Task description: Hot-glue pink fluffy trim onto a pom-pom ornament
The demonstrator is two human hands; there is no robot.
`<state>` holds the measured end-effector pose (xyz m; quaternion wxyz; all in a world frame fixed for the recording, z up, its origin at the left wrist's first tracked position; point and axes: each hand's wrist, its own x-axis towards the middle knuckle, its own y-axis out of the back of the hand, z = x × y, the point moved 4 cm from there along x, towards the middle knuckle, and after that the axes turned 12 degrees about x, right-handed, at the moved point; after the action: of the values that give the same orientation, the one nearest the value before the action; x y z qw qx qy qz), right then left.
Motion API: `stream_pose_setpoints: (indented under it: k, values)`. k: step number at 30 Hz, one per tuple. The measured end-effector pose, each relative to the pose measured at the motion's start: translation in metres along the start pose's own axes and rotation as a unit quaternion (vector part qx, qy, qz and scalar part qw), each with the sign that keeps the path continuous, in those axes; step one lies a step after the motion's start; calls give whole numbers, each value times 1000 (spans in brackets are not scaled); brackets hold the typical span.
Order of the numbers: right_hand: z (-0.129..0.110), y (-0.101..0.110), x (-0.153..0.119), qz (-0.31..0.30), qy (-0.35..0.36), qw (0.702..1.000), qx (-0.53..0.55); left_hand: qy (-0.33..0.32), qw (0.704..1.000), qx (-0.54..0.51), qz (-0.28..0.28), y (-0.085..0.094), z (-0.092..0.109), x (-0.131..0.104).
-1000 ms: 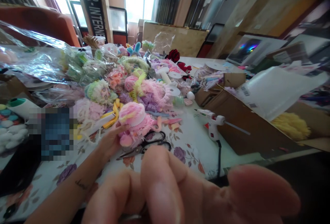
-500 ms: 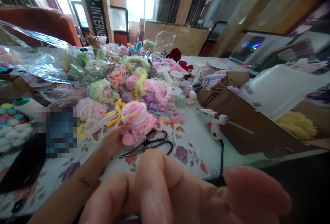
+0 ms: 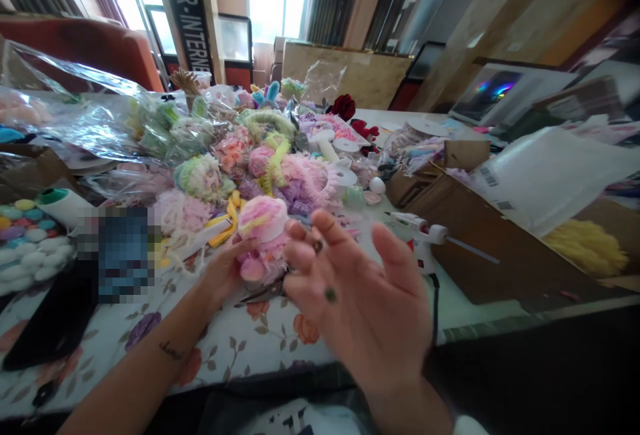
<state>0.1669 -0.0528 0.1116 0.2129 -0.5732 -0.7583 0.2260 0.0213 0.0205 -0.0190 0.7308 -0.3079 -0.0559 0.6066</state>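
Observation:
My left hand (image 3: 227, 271) is closed around the lower left side of a pink fuzzy yarn plush (image 3: 263, 217), round on top with a yellow streak. Turned palm up beside it, my right hand (image 3: 367, 301) has its fingers apart and slightly bent. A small dark green bead-like piece (image 3: 331, 295) rests on that palm, and a tiny brown piece (image 3: 318, 245) shows near the fingers; both are blurred. Dark-handled scissors (image 3: 265, 293) lie beneath the plush, mostly hidden by my right hand.
A white glue gun (image 3: 417, 225) lies right of my hand, partly covered. Behind are heaped pastel yarn pieces (image 3: 200, 178) and clear plastic wrap (image 3: 75, 108). A cardboard box (image 3: 465, 235) stands right; a bag of pompoms (image 3: 30, 255) and a black phone-like slab (image 3: 55, 315) lie left.
My right hand has moved away from the camera, up towards the plush, and its palm now shows with small pieces on it. My left hand keeps its hold on the plush.

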Motion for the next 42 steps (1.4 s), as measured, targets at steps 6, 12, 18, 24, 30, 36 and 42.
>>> stream_pose_setpoints:
  k: [6,12,18,24,30,36,42]
  values:
    - [22,92,58,40,134,941,-308,-23,999,-19,34,4,1,5]
    - [41,101,70,-50,43,915,-399,-24,999,-2,41,7,2,5]
    - [52,98,74,-41,78,947,-310,-72,993,89,-30,-1,5,1]
    - [52,105,66,-33,70,958,-277,-155,948,277,12,0,9,1]
    - [59,112,63,-7,-42,999,-20,-163,966,195,47,10,9,8]
    - [63,100,54,-14,-42,999,25,-248,941,219,73,12,19,0]
    - [65,99,55,-23,-46,999,9,-300,870,390,-2,-4,19,-11]
